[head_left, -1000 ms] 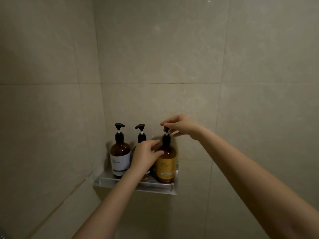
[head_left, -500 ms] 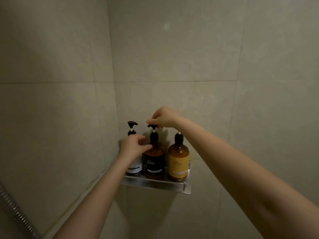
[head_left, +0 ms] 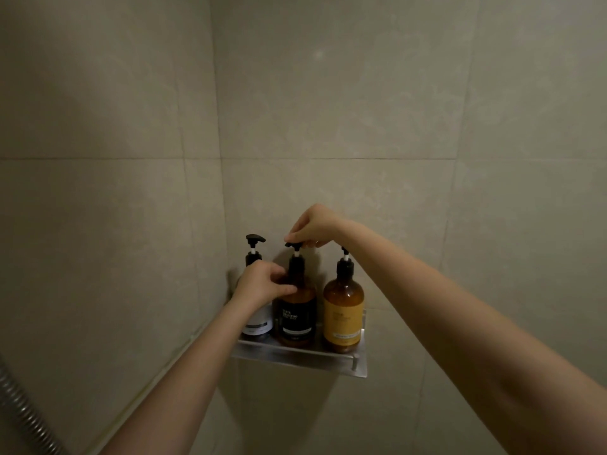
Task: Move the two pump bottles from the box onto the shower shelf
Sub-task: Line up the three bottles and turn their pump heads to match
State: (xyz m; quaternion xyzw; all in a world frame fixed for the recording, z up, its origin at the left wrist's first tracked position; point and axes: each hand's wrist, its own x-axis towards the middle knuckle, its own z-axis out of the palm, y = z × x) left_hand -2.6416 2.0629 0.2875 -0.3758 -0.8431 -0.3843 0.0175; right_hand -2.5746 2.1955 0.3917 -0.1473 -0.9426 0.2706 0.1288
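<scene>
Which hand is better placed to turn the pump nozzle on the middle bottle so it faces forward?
Probably the right hand: its fingertips already pinch the pump head of the middle bottle. The left hand is lower, around that bottle's neck, so it is better placed to steady the bottle on the shelf.

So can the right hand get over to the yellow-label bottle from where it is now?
Probably yes. The right hand pinches the pump of the middle bottle, and the yellow-label bottle stands just beside it on the shelf, right under that forearm, with nothing between them.
</scene>
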